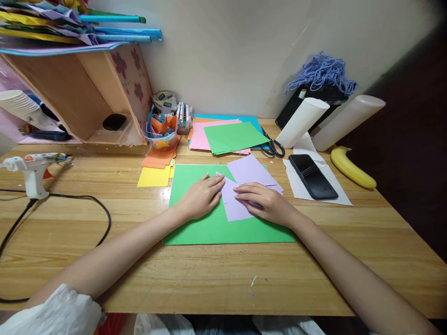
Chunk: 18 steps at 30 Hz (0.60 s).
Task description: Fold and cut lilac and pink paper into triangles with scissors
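Observation:
A creased sheet of purple paper [237,212] lies on a large green sheet [209,232]. My left hand [202,196] rests flat at the paper's left edge, fingertips touching its upper left part. My right hand [267,203] lies over the right side of the same sheet, its fingers stretched out towards the left and covering part of it. Just above, a small stack of purple sheets [252,169] overlaps the green sheet's top edge. Neither hand shows anything gripped between its fingers.
Scissors [273,148] lie behind, beside stacked coloured paper [235,138]. A phone [312,177] and a banana [352,167] are at right. A glue gun [33,172] with a looping black cable stands left. Orange paper [159,157] and yellow paper [153,177] lie near a tub [161,135].

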{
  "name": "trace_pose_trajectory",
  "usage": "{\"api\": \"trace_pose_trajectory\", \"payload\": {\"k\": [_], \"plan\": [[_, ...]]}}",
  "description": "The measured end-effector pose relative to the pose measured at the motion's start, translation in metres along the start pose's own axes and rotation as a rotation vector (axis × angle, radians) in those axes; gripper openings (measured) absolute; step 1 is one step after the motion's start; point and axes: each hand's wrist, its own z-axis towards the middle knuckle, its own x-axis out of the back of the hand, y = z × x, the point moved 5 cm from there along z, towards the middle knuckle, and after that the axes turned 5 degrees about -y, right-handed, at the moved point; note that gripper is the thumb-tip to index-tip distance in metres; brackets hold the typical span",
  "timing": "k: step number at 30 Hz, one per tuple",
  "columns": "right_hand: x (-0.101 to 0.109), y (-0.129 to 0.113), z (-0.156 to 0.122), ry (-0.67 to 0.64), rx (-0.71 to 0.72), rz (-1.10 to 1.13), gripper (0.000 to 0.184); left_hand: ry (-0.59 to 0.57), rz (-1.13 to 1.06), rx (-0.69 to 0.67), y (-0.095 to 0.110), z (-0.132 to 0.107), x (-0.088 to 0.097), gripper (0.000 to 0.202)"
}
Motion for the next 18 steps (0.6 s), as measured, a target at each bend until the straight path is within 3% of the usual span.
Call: {"api": "trace_pose_trajectory", "payload": {"k": [18], "plan": [[0.0000,0.0001,0.0020,-0.037,-0.077,0.002,0.028,-0.014,-0.017,-0.003,0.0018,-0.0013,0.0048,0.046]]}}
